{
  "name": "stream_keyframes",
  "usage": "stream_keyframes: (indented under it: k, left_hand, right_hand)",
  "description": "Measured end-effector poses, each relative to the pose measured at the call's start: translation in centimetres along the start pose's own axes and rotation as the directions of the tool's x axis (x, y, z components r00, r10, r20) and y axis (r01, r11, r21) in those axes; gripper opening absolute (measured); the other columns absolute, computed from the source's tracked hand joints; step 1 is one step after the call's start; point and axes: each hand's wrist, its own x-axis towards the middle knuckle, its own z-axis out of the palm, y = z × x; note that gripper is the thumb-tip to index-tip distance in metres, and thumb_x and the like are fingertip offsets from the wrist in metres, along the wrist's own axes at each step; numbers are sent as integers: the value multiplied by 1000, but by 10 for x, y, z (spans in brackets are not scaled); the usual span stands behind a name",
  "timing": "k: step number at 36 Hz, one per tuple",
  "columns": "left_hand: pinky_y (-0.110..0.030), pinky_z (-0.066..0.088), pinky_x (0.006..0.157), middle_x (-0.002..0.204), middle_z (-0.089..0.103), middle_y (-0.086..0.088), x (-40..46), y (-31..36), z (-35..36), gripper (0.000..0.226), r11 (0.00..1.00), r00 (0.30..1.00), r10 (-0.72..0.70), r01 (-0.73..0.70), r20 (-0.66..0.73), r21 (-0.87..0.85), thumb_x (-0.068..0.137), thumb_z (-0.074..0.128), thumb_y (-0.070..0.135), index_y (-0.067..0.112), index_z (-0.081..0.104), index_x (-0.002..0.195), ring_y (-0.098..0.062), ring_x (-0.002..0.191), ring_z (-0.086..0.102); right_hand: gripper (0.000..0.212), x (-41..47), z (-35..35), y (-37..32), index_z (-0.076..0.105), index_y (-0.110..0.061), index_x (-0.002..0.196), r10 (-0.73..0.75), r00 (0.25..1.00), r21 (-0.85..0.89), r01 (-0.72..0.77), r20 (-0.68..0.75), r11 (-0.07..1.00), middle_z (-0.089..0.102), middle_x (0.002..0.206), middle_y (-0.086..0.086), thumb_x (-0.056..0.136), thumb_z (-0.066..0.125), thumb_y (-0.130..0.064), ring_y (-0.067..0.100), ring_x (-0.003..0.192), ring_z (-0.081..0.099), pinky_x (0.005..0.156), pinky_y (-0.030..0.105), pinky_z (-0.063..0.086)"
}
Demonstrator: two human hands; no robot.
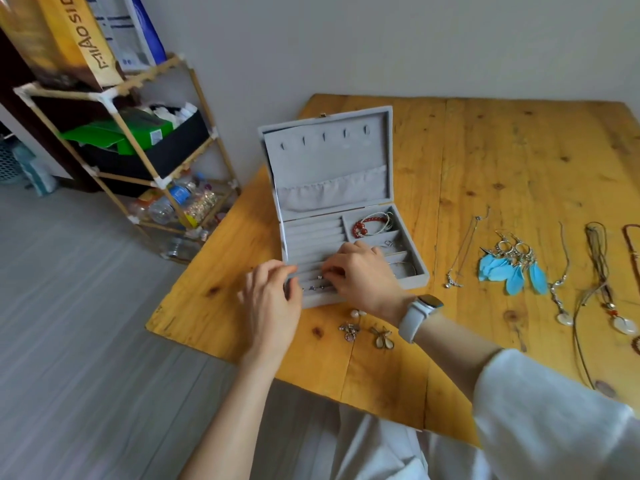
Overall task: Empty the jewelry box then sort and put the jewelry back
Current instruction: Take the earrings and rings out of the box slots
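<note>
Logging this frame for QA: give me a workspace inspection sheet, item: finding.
Surface: wooden table, knotty planks.
Job's things: grey jewelry box open, lid upright; red bead bracelet in its far right compartment; small rings in the near ring rolls. On the table: blue feather earrings, thin chain necklace, pendant necklaces, small earrings before the box.
Clutter: nothing seen on the table.
Grippers: left hand at the box's near left corner, fingers curled; right hand over the ring rolls, fingertips hidden, white watch on wrist.
Cables: nothing seen.
Surroundings: shelf rack with bottles and boxes on the left, grey wall, grey floor.
</note>
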Motion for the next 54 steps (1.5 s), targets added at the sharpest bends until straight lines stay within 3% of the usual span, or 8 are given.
stream_keyframes:
  k: [11, 21, 26, 29, 36, 45, 49, 54]
  left_hand:
    - [-34, 28, 72, 101, 61, 3, 9, -1, -1, 7, 995, 995, 88, -90, 54, 37, 75, 73, 19, 22, 71, 80, -25, 95, 51]
    - [-27, 10, 65, 84, 62, 8, 25, 9, -3, 11, 969, 951, 242, -245, 190, -9, 70, 78, 23, 27, 75, 80, -21, 88, 52]
    - [-28, 13, 68, 82, 61, 7, 27, 6, -5, 10, 948, 929, 310, -319, 204, 11, 71, 77, 23, 26, 76, 81, -21, 88, 51]
    - [-27, 12, 69, 87, 59, 9, 31, 7, -6, 7, 948, 926, 298, -316, 230, 44, 75, 74, 27, 27, 74, 82, -20, 95, 48]
    - [-29, 17, 76, 97, 48, 10, 51, 16, -9, 3, 977, 854, 164, -211, 494, 41, 86, 61, 32, 32, 65, 86, -15, 107, 38]
    - [-30, 24, 80, 83, 47, 10, 7, 41, -14, 12, 942, 965, 211, -158, 155, -295, 80, 69, 23, 31, 62, 75, -11, 89, 45]
    - [-26, 17, 73, 78, 48, 12, -35, 60, 0, 9, 940, 966, 235, -198, 108, -277, 72, 64, 36, 29, 69, 74, -7, 84, 45]
    - [-28, 14, 67, 77, 52, 11, -61, 78, 19, 17, 954, 960, 257, -234, 113, -185, 70, 58, 46, 33, 69, 69, -9, 81, 42]
  right_hand:
    - [17, 4, 9, 3, 61, -19, 99, -17, 1000, -37, 17, -1, 999, 57, 103, -1, 90, 49, -26, 19, 103, 43, 84, 34, 27]
    - [11, 0, 7, 14, 52, -19, 81, 94, 989, 393, -42, -115, 919, 50, 85, -4, 87, 53, -10, 16, 86, 43, 78, 26, 33]
    - [8, 0, 7, 15, 52, -17, 82, 144, 982, 429, -77, -125, 900, 54, 87, 1, 88, 53, -11, 14, 87, 42, 71, 17, 26]
    - [5, 0, 8, 16, 55, -15, 84, 135, 983, 417, -71, -127, 906, 56, 89, 4, 87, 53, -12, 14, 87, 43, 72, 18, 27]
    - [6, -1, 4, 14, 55, -16, 83, 148, 982, 463, -78, -116, 883, 53, 87, -1, 88, 54, -12, 13, 87, 44, 71, 18, 28]
    - [12, -45, -20, 24, 59, -19, 78, 243, 921, 514, -55, -305, 856, 52, 77, -6, 85, 61, -10, 11, 76, 45, 72, 28, 38]
    - [8, -91, -24, 40, 63, -17, 79, 285, 915, 431, -143, -286, 891, 52, 77, -3, 83, 64, -11, 5, 76, 43, 72, 33, 39]
    - [2, -135, -18, 53, 66, -19, 82, 309, 928, 296, -241, -207, 924, 53, 81, -2, 83, 65, -16, 16, 82, 45, 74, 36, 35]
